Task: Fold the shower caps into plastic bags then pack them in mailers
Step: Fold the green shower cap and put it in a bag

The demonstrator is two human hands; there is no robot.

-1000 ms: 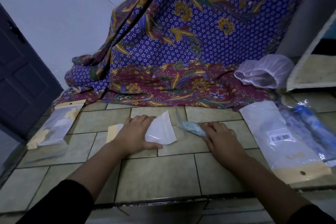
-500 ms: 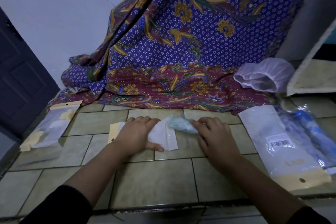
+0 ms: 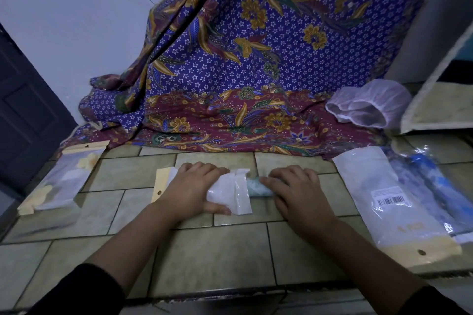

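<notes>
Two bare hands rest low on a tiled counter (image 3: pixel 210 250). Far to the left of the left hand lies a clear packet (image 3: pixel 61 181) with a cream header, flat on the tiles and well apart from everything else. The left hand (image 3: pixel 190 190) lies palm down, fingers spread flat, pressing on a small plastic bag (image 3: pixel 236 193); the bag's cream header strip (image 3: pixel 161 184) sticks out from under the wrist side, to the hand's left. Just right of that hand, the bag's open mouth meets a rolled pale green shower cap (image 3: pixel 257 188), whose end seems tucked inside the mouth, though how far I cannot tell. The right hand (image 3: pixel 297 190) covers the cap's other end, fingers curled down over it and touching it. Beyond both hands a patterned blue and maroon cloth (image 3: pixel 243 71) drapes from the wall onto the counter. Right of the right hand lies a white mailer (image 3: pixel 384 199) with a barcode label, partly over a blue-filled clear bag (image 3: pixel 432 181). Farther back on that side sits a loose white shower cap (image 3: pixel 368 103) on the cloth's edge.
</notes>
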